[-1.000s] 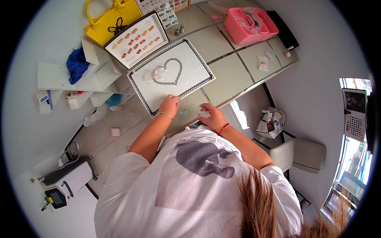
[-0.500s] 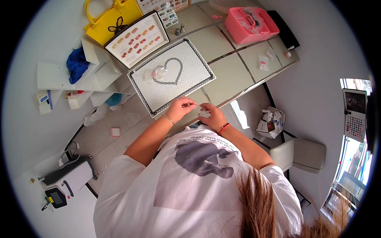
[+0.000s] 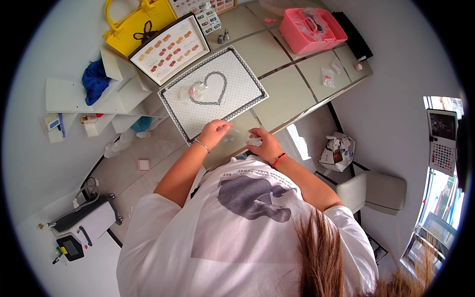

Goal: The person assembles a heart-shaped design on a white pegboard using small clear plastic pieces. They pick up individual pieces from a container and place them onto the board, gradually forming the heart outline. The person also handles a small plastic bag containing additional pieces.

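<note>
My left hand (image 3: 214, 133), with a bangle on its wrist, is over the near edge of the white dotted mat (image 3: 237, 74). Its thumb and fingers are pinched together; what they hold, if anything, is too small to make out. To its right, my right hand (image 3: 267, 145) curls around some crumpled clear plastic (image 3: 254, 141) at the table's near edge. A faint clear piece (image 3: 228, 138) lies on the tabletop between the two hands. On the mat, inside and beside its printed heart, rests a clear plastic bag (image 3: 194, 91) with something pink in it.
A framed colour chart (image 3: 170, 48) and a yellow felt bag (image 3: 143, 24) stand behind the mat. At the far right of the table are a pink box (image 3: 311, 34), small plastic packets (image 3: 328, 77) and a black strip (image 3: 352, 37). Below sits a litter-filled bin (image 3: 338, 152) near a chair (image 3: 386, 192).
My left hand has moved left and slightly away from my right hand, uncovering the tabletop between them. My right hand stays in place with the crumpled plastic.
</note>
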